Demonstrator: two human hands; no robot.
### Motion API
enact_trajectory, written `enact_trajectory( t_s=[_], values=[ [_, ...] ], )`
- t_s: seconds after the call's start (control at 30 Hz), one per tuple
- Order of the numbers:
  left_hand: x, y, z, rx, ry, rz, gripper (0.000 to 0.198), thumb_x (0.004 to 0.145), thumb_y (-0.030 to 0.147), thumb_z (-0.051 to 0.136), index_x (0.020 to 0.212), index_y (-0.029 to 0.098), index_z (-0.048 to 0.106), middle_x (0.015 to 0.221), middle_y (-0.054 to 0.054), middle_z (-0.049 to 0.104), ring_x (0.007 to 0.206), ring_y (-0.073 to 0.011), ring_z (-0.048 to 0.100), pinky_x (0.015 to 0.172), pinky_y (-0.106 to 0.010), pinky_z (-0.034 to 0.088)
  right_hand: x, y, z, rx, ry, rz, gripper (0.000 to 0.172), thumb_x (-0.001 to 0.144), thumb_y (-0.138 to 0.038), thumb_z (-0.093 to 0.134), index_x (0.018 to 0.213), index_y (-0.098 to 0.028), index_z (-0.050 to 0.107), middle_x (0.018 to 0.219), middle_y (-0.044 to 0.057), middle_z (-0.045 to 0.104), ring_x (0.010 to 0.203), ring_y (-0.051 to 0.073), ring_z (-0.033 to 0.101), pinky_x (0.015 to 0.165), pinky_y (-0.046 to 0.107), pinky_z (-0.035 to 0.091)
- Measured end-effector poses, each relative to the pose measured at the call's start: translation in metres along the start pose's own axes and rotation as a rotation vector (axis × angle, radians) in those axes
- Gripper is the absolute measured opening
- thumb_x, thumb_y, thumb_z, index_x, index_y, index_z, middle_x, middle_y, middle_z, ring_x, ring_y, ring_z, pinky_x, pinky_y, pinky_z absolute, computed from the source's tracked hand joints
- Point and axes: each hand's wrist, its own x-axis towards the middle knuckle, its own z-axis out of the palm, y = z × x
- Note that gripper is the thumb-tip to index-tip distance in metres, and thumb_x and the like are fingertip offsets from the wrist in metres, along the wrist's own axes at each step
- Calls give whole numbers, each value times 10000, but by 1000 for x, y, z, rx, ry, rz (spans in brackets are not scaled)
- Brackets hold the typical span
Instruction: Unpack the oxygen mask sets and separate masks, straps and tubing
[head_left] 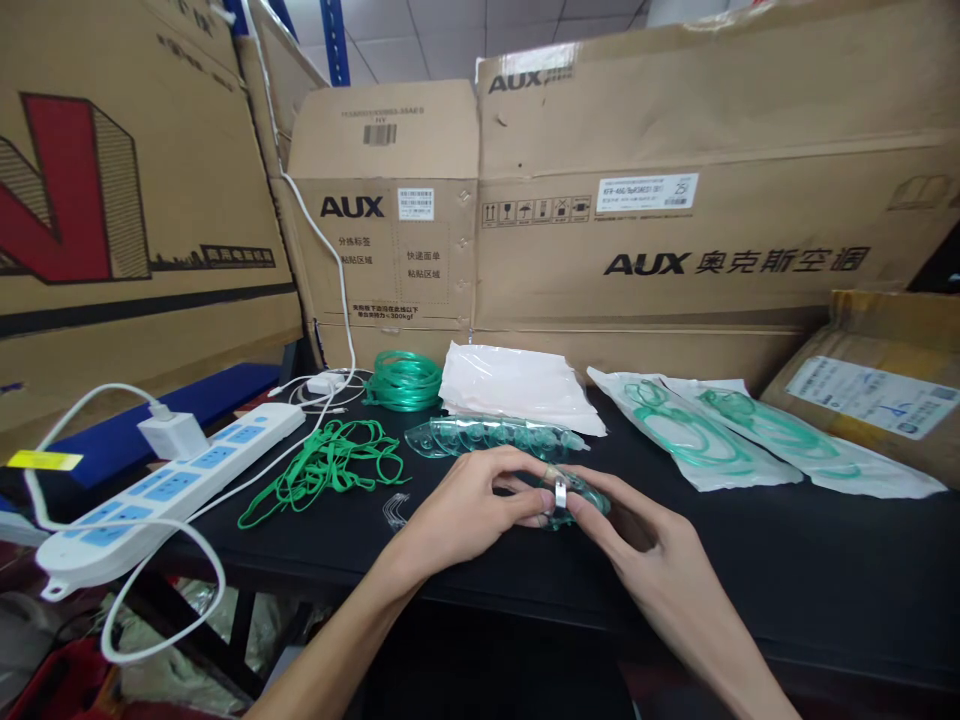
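Note:
Between my two hands, just above the black tabletop, is a translucent green oxygen mask [596, 497] with a silver metal nose strip [560, 493] on it. My left hand [480, 500] grips the mask from the left, its thumb and fingers pinched at the strip. From the right, my right hand [634, 515] closes on the same mask, thumb near the strip. Fingers hide much of the mask. Just beyond the hands lies a row of nested green masks [487, 438]. Left of them are a tangle of green elastic straps [330, 465] and some thin wire-like pieces [395, 510].
Behind the masks are a coil of green tubing [405, 382] and white pouches [517, 385]. Packs with green tubing [682, 430] lie right, by a taped carton [870, 370]. A white power strip [172, 490] with cables borders the left. Large cardboard boxes [675, 120] wall the back.

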Motion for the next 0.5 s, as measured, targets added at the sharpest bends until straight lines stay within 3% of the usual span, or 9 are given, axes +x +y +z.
enact_trajectory(
  t_s=[0.13, 0.3, 0.5],
  values=[
    [1, -1, 3, 81, 9, 47, 175, 858, 275, 695, 1001, 185, 739, 1058, -72, 704, 919, -214, 709, 816, -321, 583, 1, 2, 0, 12, 28, -26, 371, 844, -462, 714, 1120, -215, 747, 1190, 87, 747, 1113, 309, 688, 984, 410, 549],
    [1, -1, 12, 66, 134, 57, 196, 876, 300, 682, 1031, 195, 623, 1018, -59, 693, 854, -178, 702, 782, -292, 567, 0, 4, 1, 14, 127, -18, 338, 825, -456, 729, 1063, -217, 757, 1126, 76, 766, 1063, 300, 702, 937, 397, 566],
    [-2, 3, 17, 184, 159, 79, 178, 874, 356, 698, 985, 222, 662, 1051, -15, 706, 912, -182, 710, 803, -266, 544, -2, -1, 1, -30, 213, 6, 366, 812, -471, 728, 1069, -213, 766, 1084, 73, 776, 1028, 295, 704, 917, 384, 562]
  ],
)
